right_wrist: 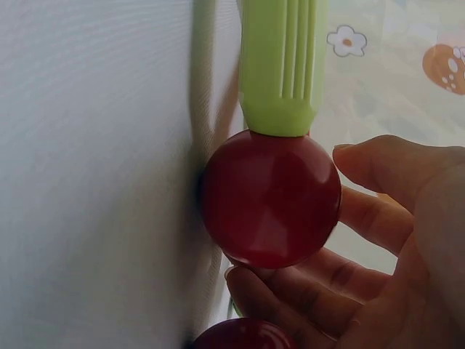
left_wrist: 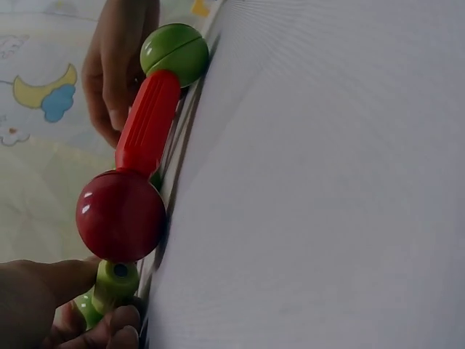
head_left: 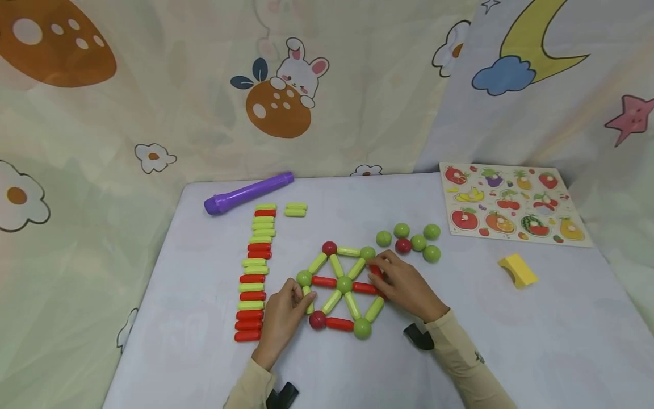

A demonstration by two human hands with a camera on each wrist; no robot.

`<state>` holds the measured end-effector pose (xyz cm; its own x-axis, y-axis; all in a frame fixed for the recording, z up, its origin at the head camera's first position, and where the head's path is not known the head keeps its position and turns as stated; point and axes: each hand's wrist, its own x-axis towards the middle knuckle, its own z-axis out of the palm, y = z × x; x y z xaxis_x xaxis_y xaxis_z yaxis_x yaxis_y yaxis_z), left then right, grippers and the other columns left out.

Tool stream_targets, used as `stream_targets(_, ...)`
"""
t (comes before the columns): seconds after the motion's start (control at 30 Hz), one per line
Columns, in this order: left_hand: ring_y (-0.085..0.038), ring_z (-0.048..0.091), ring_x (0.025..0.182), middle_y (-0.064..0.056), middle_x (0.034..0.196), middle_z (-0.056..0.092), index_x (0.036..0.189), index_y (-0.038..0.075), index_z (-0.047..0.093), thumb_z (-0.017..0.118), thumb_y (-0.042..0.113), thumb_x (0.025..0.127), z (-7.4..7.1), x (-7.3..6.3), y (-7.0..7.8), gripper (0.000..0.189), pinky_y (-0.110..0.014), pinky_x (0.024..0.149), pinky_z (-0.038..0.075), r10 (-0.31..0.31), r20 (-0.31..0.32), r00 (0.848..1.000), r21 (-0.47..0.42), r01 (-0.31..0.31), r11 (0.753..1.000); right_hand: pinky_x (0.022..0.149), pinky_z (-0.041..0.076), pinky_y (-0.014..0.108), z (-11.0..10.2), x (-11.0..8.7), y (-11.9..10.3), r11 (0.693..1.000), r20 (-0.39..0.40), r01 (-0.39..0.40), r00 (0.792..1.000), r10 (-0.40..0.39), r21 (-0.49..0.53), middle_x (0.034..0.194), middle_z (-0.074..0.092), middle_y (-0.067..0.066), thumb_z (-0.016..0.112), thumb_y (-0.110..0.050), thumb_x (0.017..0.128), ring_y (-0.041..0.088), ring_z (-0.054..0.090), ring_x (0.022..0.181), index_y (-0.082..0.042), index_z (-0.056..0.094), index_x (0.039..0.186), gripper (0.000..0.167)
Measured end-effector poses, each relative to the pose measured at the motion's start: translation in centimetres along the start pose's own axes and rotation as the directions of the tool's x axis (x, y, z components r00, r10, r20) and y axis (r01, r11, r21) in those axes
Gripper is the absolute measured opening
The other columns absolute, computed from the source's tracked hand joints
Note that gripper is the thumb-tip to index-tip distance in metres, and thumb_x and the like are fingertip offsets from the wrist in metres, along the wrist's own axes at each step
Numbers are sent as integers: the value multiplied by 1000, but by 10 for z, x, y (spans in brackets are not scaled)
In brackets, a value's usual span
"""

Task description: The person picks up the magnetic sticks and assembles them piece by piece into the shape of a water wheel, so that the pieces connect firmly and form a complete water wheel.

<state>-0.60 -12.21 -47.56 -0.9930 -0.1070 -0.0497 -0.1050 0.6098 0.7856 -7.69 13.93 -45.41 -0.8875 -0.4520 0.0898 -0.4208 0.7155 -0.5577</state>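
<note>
A flat wheel-shaped frame of light-green and red sticks joined by balls lies on the table, with a green ball (head_left: 344, 284) at its hub. At its left side my left hand (head_left: 283, 309) pinches a light-green stick (head_left: 307, 301) between thumb and fingers, close to a dark red ball (left_wrist: 120, 216). My right hand (head_left: 406, 284) is at the right side, its thumb and fingers around a red stick (head_left: 376, 271) just below a green ball (head_left: 368, 253). In the right wrist view, the fingers curve behind a dark red corner ball (right_wrist: 272, 198), which hides their grip.
A column of red and light-green sticks (head_left: 250, 305) lies left of the frame, with two green sticks (head_left: 296, 210) beside its top. Loose balls (head_left: 418, 243) sit behind my right hand. Also there are a purple tube (head_left: 248, 193), a fruit board (head_left: 516, 204) and a yellow arch block (head_left: 518, 271).
</note>
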Motion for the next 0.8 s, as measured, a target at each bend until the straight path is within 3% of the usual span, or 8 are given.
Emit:
stream_targets(0.33, -10, 47, 47, 4, 56, 51, 80, 12, 49, 69, 22, 89, -2, 3, 0, 24, -21, 43, 37, -25, -11, 1000, -96, 24, 995, 60, 46, 20, 3, 0, 1, 1000, -3, 1, 1000, -1, 3, 106, 57, 0, 72, -19, 86, 7, 49, 70, -10, 66, 116, 32)
stream_targets(0.6, -11, 48, 47, 4, 56, 52, 80, 12, 49, 69, 24, 90, 1, 8, 1, 25, -21, 42, 36, -13, -37, 999, -122, 8, 993, 58, 44, 19, 1, 0, 2, 1000, -23, 2, 1000, -2, 3, 103, 55, 1, 73, -18, 85, 7, 48, 69, -9, 66, 116, 33)
stream_targets(0.73, -11, 47, 48, 4, 56, 51, 82, 13, 50, 69, 27, 89, 0, 5, 1, 25, -21, 43, 36, -26, -22, 999, -85, 24, 996, 56, 44, 18, 3, -1, 2, 1000, -17, 1, 1000, -1, 5, 103, 55, 1, 73, -19, 85, 7, 47, 68, -9, 66, 115, 32)
stream_targets(0.8, -9, 45, 49, 4, 57, 49, 85, 14, 49, 71, 32, 87, -1, 1, 3, 28, -21, 43, 35, -23, 17, 1000, -16, 23, 1000, 56, 44, 18, 3, -2, 2, 1000, -9, 4, 1000, -4, 6, 103, 55, 1, 73, -19, 85, 6, 47, 67, -9, 66, 116, 33)
